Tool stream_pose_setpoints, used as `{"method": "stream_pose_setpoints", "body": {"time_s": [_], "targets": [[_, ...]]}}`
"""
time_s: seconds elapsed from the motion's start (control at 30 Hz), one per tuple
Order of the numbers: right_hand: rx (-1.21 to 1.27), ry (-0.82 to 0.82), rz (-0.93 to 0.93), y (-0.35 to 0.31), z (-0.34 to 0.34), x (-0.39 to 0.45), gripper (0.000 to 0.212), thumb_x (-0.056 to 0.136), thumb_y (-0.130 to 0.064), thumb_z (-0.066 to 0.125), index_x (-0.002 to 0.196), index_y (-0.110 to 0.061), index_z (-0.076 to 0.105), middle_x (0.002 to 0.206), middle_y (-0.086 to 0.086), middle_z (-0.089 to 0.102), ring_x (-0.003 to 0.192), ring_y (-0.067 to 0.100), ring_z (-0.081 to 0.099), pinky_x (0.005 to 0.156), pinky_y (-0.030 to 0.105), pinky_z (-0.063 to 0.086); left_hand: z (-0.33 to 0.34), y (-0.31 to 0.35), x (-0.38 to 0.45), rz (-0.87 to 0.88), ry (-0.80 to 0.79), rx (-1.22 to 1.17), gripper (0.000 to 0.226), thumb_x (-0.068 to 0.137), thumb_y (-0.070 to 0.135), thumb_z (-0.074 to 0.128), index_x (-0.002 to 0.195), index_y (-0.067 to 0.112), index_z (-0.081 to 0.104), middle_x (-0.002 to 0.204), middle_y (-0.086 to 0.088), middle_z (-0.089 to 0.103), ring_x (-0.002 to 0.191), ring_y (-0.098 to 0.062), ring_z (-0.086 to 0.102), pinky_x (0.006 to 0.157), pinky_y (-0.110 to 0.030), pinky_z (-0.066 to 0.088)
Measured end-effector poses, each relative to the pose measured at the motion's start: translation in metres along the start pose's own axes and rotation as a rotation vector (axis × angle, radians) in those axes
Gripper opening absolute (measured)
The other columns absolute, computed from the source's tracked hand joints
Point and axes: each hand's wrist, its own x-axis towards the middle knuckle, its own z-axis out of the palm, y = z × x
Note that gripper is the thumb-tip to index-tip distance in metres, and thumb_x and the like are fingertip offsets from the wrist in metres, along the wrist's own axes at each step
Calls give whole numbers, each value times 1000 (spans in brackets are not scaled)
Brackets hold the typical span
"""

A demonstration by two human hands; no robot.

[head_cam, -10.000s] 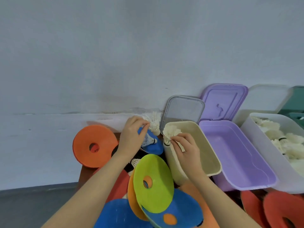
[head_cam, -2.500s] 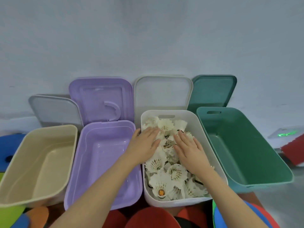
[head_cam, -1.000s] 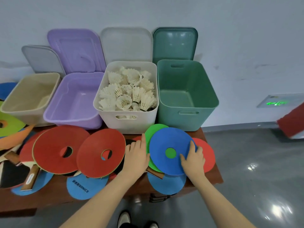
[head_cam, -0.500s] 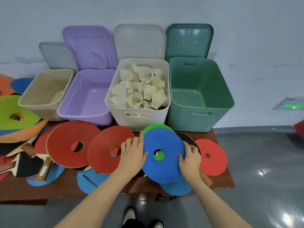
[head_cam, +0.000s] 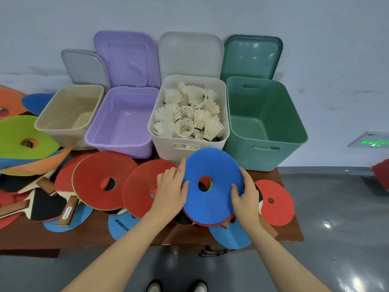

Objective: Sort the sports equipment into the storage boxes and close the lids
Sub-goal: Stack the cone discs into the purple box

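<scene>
A blue foam disc (head_cam: 212,171) with a centre hole is tilted up off the table, on top of a small stack of discs. My left hand (head_cam: 171,191) holds its left edge and my right hand (head_cam: 244,193) grips its right edge. Behind stand four open boxes in a row: beige (head_cam: 69,111), purple (head_cam: 124,121), white (head_cam: 168,142) full of white shuttlecocks (head_cam: 189,116), and green (head_cam: 265,152), which looks empty. Their lids lean on the wall behind them.
Red discs (head_cam: 105,180) lie left of my hands and one red disc (head_cam: 273,201) lies at the right table corner. Green, orange and blue discs (head_cam: 23,140) pile at far left. Table tennis paddles (head_cam: 48,203) lie under the discs. The table's front edge is near my forearms.
Both hands have lifted the blue disc stack higher and tilted it toward the boxes. Red now shows through the disc's hole where green showed before.
</scene>
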Motion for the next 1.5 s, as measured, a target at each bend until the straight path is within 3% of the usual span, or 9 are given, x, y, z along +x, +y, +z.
{"method": "stream_pose_setpoints", "body": {"time_s": [0.3, 0.43, 0.57, 0.73, 0.8, 0.9, 1.07, 1.3, 1.5], "targets": [[-1, -138, -91, -52, 71, -14, 49, 86, -18, 50, 134, -23, 43, 127, -5, 56, 114, 16, 53, 95, 50, 42, -51, -74, -27, -157, 32, 25, 62, 88, 33, 36, 144, 8, 29, 91, -5, 50, 85, -23, 47, 77, -34, 28], [-151, -222, -103, -64, 101, -11, 49, 83, -8, 53, 129, -22, 47, 119, 0, 56, 111, 23, 51, 93, 42, 37, -58, -104, -28, -256, -82, 126, 63, 92, 23, 52, 145, 6, 23, 105, -12, 51, 96, -29, 46, 84, -41, 31], [-477, -329, 37, -65, 117, -14, 50, 88, -21, 54, 136, -23, 41, 122, 8, 44, 112, 30, 41, 90, 38, 30, -52, -130, -30, -301, -297, 354, 72, 92, 36, 51, 146, 4, 16, 135, -17, 37, 119, -34, 37, 98, -44, 31], [-244, -314, 72, -64, 119, -33, 47, 92, -14, 50, 136, -24, 41, 116, -2, 59, 106, 17, 55, 93, 33, 38, -38, -141, -32, -316, -438, 267, 78, 94, 43, 44, 148, 5, 3, 145, -14, 26, 127, -31, 35, 102, -41, 28], [-123, -301, 145, -70, 119, -38, 51, 93, -11, 51, 141, -18, 36, 110, -1, 62, 97, 12, 58, 82, 19, 43, -34, -142, -32, -362, -452, 166, 78, 93, 40, 47, 148, 6, 2, 144, -14, 25, 128, -31, 35, 102, -42, 29], [-70, -283, 176, -78, 123, -38, 50, 93, -8, 50, 141, -14, 37, 102, -6, 59, 88, 3, 55, 66, 2, 39, -35, -148, -30, -418, -411, 5, 76, 92, 29, 53, 148, 7, 6, 137, -13, 28, 119, -34, 42, 99, -41, 36], [-71, -201, 76, -95, 121, -44, 40, 90, -3, 48, 128, -17, 53, 101, -15, 57, 90, -1, 56, 66, -4, 35, -49, -147, -36, -359, -246, -198, 69, 91, 14, 55, 147, 10, 16, 120, -7, 32, 101, -27, 50, 90, -40, 45], [-84, -104, -114, -126, 114, -52, 39, 86, -5, 54, 121, -21, 57, 96, -25, 55, 87, -10, 53, 74, 16, 45, -94, -135, -39, -258, -17, -292, 64, 90, 10, 54, 146, 15, 23, 109, -2, 33, 89, -20, 49, 78, -38, 47], [-71, -43, -270, -176, 119, -40, 40, 86, -2, 54, 122, -18, 58, 100, -7, 63, 85, 7, 52, 74, 29, 44, -138, -142, -19, -166, 141, -264, 60, 89, 6, 54, 144, 10, 29, 113, -11, 38, 87, -24, 50, 73, -36, 46]]}}
